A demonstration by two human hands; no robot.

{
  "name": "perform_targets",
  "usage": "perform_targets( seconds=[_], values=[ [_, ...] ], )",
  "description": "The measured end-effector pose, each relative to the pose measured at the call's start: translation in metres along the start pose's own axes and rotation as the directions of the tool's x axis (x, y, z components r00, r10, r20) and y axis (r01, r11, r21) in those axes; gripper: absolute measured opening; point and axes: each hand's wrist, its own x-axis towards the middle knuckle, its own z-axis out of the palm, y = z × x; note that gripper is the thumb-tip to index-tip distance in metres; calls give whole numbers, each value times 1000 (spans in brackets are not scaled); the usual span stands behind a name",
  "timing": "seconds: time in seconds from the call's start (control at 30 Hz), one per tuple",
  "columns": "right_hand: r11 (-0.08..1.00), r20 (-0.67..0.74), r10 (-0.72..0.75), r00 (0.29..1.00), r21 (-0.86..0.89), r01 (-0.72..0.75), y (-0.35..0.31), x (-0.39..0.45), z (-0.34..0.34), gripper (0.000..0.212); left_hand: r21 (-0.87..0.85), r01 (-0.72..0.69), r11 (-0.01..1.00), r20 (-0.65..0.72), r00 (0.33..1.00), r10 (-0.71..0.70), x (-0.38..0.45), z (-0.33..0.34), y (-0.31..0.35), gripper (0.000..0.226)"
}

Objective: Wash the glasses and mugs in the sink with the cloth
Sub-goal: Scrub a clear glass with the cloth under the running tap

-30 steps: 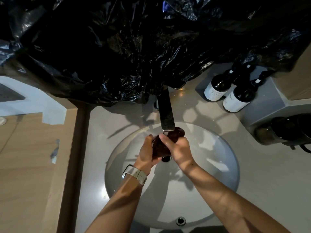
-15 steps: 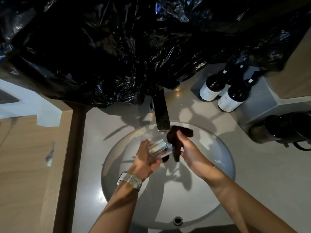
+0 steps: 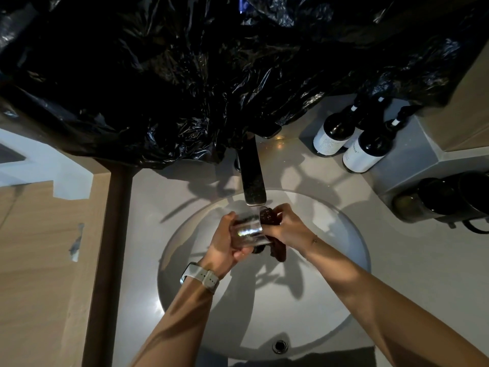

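Observation:
A clear glass [image 3: 247,230] lies on its side over the round white sink [image 3: 330,300], just under the faucet spout [image 3: 252,186]. My left hand [image 3: 225,241] grips the glass from the left, fingers curled round its base. My right hand [image 3: 287,226] grips a dark brown cloth [image 3: 274,234] and pushes it against the open mouth of the glass. One end of the cloth hangs down below my right hand. Dark mugs [image 3: 444,200] lie on their sides on the counter at the right.
Black plastic sheeting [image 3: 211,75] covers the wall above the faucet. Two dark bottles with white labels [image 3: 352,144] stand at the back right. A wooden panel [image 3: 39,247] borders the counter on the left. The overflow hole [image 3: 280,346] sits at the sink's near rim.
The glass came out from under the cloth and turned on its side in my left hand. My right hand has brought the cloth back against the glass's mouth, close under the spout.

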Motion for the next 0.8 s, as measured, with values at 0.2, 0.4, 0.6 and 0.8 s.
perform_targets(
  seconds=[0.2,0.4,0.6,0.8],
  values=[
    [978,104,-40,994,-198,60,-14,20,6,10,17,75,997,-29,997,-74,9,3,12,47],
    [851,139,-234,962,-450,271,-20,20,9,37,54,250,967,17,968,-252,3,-11,19,37],
    [975,94,6,996,-221,15,-14,28,18,14,-14,-62,998,-32,998,61,4,-11,0,50],
    [996,212,55,976,-80,-39,-2,27,20,26,2,-51,999,-95,994,50,6,-8,-5,50]
  ],
)
